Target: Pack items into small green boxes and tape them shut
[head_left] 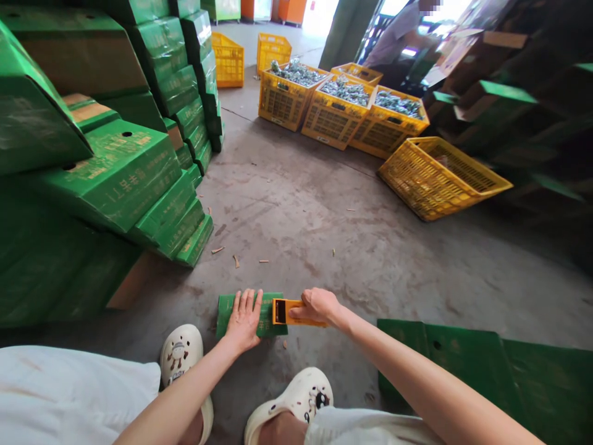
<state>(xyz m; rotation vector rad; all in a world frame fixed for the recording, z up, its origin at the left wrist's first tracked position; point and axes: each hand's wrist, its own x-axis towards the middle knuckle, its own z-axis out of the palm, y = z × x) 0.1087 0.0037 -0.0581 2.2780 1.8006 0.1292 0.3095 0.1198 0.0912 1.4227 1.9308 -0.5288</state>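
1. Main thing here is the green box (225, 311), low down just ahead of the two white clogs (309, 389), roughly between them. Being that close to the feet likely makes it easy to lean over with both arms. How tall it is, I can't tell from above.

2. Left hand (245, 318) isn't gripping anything. It's laid flat on top with the fingers spread, my guess being to keep the box from sliding.

3. Right hand (319, 306) is wrapped around an orange tool (280, 311), which looks like a stapler. Its dark front end is over the right end of the box, so the palm's probably there to hold against any push. Whether the tool is pressing down or just resting there, no idea.

4. Over on the left is a big pile of green boxes (143, 170), stacked up the side, I'd guess to leave the floor (296, 204) free for working.

5. Green cardboard (445, 364) lies by the right forearm, so it looks within easy reach.

6. Further off, yellow crates (331, 114) full of small shiny pieces stand bunched together, maybe to keep them handy. Another yellow crate (424, 179) sits nearer, and a person (389, 40) is behind the group.
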